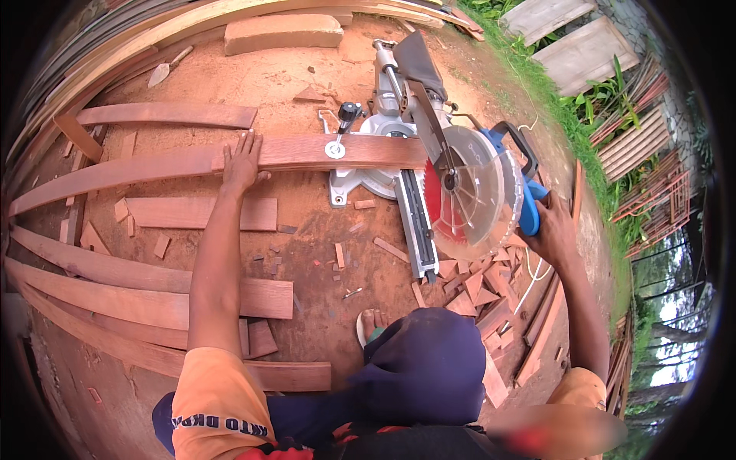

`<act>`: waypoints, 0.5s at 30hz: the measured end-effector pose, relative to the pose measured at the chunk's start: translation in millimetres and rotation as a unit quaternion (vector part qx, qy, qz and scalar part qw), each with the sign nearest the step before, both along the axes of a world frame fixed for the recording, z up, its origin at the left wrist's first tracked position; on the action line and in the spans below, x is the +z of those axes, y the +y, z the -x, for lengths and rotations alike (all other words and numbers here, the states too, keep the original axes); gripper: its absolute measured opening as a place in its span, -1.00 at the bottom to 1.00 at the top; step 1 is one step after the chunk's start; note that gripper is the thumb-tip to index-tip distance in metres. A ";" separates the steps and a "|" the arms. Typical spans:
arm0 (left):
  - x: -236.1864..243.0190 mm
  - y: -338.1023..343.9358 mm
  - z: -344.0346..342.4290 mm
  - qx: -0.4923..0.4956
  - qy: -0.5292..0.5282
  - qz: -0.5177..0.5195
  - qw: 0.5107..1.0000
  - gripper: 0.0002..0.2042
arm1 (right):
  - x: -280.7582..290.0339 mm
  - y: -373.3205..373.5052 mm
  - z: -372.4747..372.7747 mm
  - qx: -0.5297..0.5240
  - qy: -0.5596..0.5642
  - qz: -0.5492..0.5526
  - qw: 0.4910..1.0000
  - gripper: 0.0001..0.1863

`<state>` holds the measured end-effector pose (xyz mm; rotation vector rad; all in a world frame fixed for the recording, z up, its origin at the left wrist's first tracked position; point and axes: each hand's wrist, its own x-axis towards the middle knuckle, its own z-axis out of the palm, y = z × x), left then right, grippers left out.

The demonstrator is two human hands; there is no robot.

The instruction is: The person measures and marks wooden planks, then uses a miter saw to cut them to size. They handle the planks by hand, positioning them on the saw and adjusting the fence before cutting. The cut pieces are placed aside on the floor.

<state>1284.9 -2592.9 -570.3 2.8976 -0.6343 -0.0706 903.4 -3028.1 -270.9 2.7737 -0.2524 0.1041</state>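
My left hand (242, 162) lies flat on a long reddish-brown wooden board (299, 153), its fingers stretched out. The board runs from the far left to the miter saw (399, 153), where its right end meets the blade area. A clamp with a black knob (349, 112) presses its round foot down on the board. My right hand (553, 230) is wrapped round the saw's blue handle (531, 207). Beside the board's end, the red saw blade (435, 195) shows partly behind a clear guard (479, 195). I cannot tell whether the blade is spinning.
More boards (100, 295) lie on the left, with another board (169, 115) beyond the held one. Wood offcuts (491, 287) are piled below the saw. A trowel (167, 67) and a thick block (284, 34) lie at the back. Grass (548, 100) borders the right.
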 end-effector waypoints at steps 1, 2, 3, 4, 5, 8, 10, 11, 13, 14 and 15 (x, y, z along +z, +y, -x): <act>-1.5 5.1 -0.2 -0.003 -0.003 0.000 1.000 0.10 | -8.6 4.9 6.7 -0.011 0.010 -0.020 1.000 -0.35; -3.2 6.5 -2.0 -0.010 -0.007 0.003 1.000 0.09 | -19.1 3.8 17.9 -0.002 0.004 -0.048 0.999 -0.34; -5.7 5.7 -2.2 -0.018 -0.011 0.008 1.000 0.09 | -35.9 -12.2 31.8 0.038 -0.010 -0.066 0.997 -0.30; -7.0 5.4 -1.0 -0.002 -0.007 0.011 1.000 0.08 | -51.0 -21.4 38.0 0.064 -0.030 -0.081 0.994 -0.31; -5.3 5.0 1.5 0.015 -0.002 0.015 1.000 0.08 | -59.1 -25.6 41.6 0.091 -0.049 -0.096 0.990 -0.31; 10.2 21.0 8.0 0.102 0.020 0.025 0.994 0.06 | -66.9 -11.9 40.0 0.073 -0.053 -0.130 0.987 -0.38; 23.4 24.3 6.7 0.117 0.041 0.033 0.992 0.05 | -72.6 -23.5 39.7 0.045 -0.017 -0.151 0.987 -0.30; 24.4 29.5 5.7 0.127 0.051 0.035 0.990 0.04 | -79.8 -27.6 37.9 0.033 0.000 -0.164 0.986 -0.26; 12.0 33.1 -0.2 0.115 0.039 0.057 0.991 0.01 | -93.9 -31.5 42.6 0.052 -0.030 -0.136 0.989 -0.35; 6.2 35.2 -0.7 0.106 0.033 0.077 0.991 0.01 | -99.3 -30.5 42.4 0.062 -0.044 -0.123 0.989 -0.42; 0.7 37.1 -1.8 0.096 0.027 0.098 0.990 0.00 | -103.4 -29.9 42.5 0.073 -0.058 -0.111 0.989 -0.50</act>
